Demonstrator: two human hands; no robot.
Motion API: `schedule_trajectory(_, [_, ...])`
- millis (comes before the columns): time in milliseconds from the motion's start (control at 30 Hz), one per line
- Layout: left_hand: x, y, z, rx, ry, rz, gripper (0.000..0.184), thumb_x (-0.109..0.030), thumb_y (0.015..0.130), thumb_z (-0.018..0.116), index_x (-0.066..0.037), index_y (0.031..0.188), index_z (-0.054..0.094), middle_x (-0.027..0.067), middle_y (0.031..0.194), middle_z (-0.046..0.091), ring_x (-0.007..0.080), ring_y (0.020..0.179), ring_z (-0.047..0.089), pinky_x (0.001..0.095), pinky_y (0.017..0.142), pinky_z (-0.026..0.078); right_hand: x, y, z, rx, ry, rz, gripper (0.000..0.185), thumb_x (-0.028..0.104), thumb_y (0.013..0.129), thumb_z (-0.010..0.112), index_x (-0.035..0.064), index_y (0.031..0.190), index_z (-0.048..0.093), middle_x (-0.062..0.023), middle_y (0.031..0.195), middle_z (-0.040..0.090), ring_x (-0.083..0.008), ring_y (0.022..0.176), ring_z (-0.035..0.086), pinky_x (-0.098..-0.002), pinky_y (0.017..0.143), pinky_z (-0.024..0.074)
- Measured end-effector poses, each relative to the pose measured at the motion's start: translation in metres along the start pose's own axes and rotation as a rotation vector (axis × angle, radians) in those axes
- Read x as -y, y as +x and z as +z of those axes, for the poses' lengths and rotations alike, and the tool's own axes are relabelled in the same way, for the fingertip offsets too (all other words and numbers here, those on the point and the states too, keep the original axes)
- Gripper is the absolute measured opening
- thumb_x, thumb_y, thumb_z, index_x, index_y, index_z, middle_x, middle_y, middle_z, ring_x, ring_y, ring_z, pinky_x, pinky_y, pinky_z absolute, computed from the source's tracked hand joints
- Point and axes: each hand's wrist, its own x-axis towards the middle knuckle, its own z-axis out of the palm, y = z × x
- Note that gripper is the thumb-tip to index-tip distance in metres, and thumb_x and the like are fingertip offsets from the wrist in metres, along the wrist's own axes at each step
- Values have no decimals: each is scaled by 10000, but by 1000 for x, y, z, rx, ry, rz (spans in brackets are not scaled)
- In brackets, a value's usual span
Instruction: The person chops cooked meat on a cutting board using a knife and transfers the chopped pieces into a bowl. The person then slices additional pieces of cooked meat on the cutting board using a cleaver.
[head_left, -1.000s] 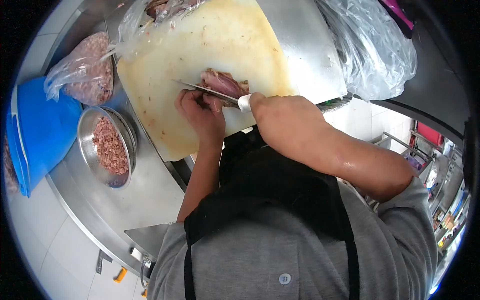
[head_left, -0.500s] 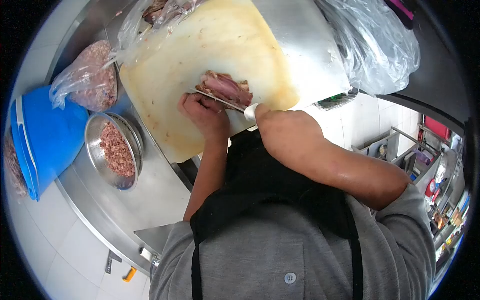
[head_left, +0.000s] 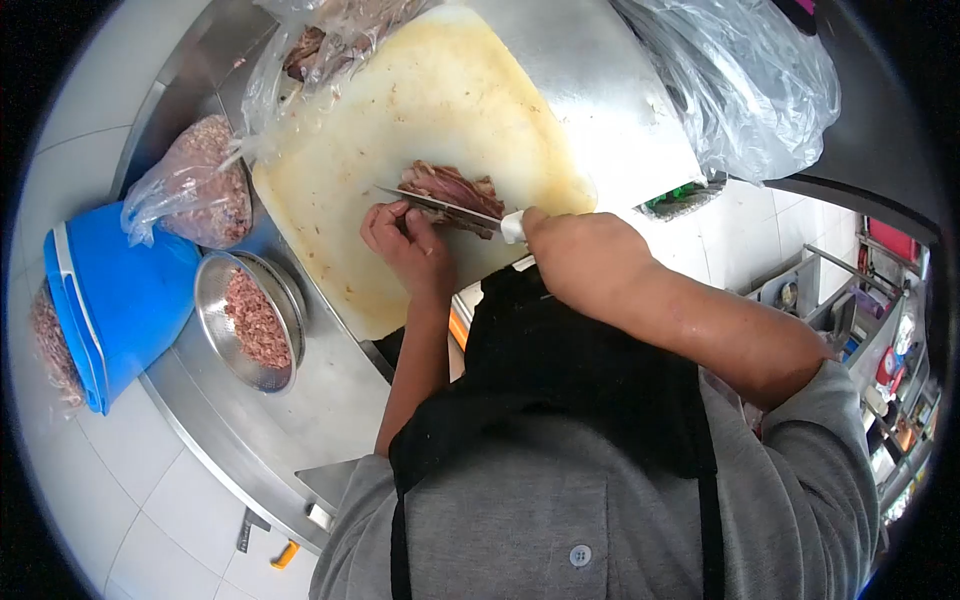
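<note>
A piece of reddish-brown cooked-looking meat (head_left: 452,185) lies on a yellowed white cutting board (head_left: 340,130). My right hand (head_left: 585,250) is closed around the white handle of a knife (head_left: 455,209). The blade lies across the meat, its tip pointing left, with a thin strip of meat on the side nearer to me. My left hand (head_left: 410,248) has its fingers curled at the left end of that strip, just below the blade. It seems to pinch the meat there, though the fingertips partly hide the contact.
Left of the board are a metal colander (head_left: 290,350) with chopped meat, a tied bag of minced meat (head_left: 205,190) and a blue tub (head_left: 120,300). A plastic bag with meat (head_left: 335,50) rests on the board's far corner. Clear plastic bags (head_left: 745,90) lie at right.
The view has shifted slightly. The knife now sits deeper along the near side of the meat, and a strip shows below the blade. My left fingers have loosened a little.
</note>
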Motion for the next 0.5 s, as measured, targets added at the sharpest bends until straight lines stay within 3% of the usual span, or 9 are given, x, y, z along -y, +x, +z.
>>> schedule_trajectory(133, [11, 2, -18, 134, -71, 67, 344, 19, 804, 564, -27, 1145, 548, 174, 1129, 534, 335, 1123, 491, 438, 961, 442, -7, 5, -3, -40, -18, -46, 176, 79, 920, 532, 19, 1072, 596, -192, 829, 720, -375, 771, 724, -484, 681, 571])
schedule_trajectory(233, [6, 1, -19, 172, -104, -44, 404, 41, 720, 619, -42, 1113, 570, 164, 1128, 533, 326, 1118, 498, 407, 917, 480, -5, 5, -8, -48, -25, -91, 176, 78, 918, 530, 21, 1071, 596, -194, 817, 717, -377, 750, 720, -486, 669, 568])
schedule_trajectory(300, [10, 5, -13, 141, 10, 50, 424, 54, 665, 655, -55, 1070, 591, 155, 1120, 529, 315, 1100, 513, 365, 867, 503, 2, -2, -19, 13, -35, -23, 181, 82, 915, 532, 21, 1076, 589, -192, 796, 711, -381, 732, 716, -488, 652, 563])
schedule_trajectory(433, [16, 2, -10, 146, -31, 4, 406, 55, 654, 673, -61, 1036, 600, 152, 1114, 530, 312, 1093, 529, 357, 844, 508, -5, -18, -28, 106, -71, 21, 194, 102, 943, 510, 6, 1066, 624, -196, 856, 733, -375, 802, 741, -478, 687, 590])
schedule_trajectory(500, [20, 1, -9, 145, -41, 78, 394, 47, 649, 696, -64, 1014, 601, 150, 1112, 535, 315, 1072, 544, 363, 846, 504, -10, -14, -15, 46, -85, 15, 165, 75, 918, 516, 10, 1061, 566, -183, 772, 706, -379, 715, 712, -480, 632, 560])
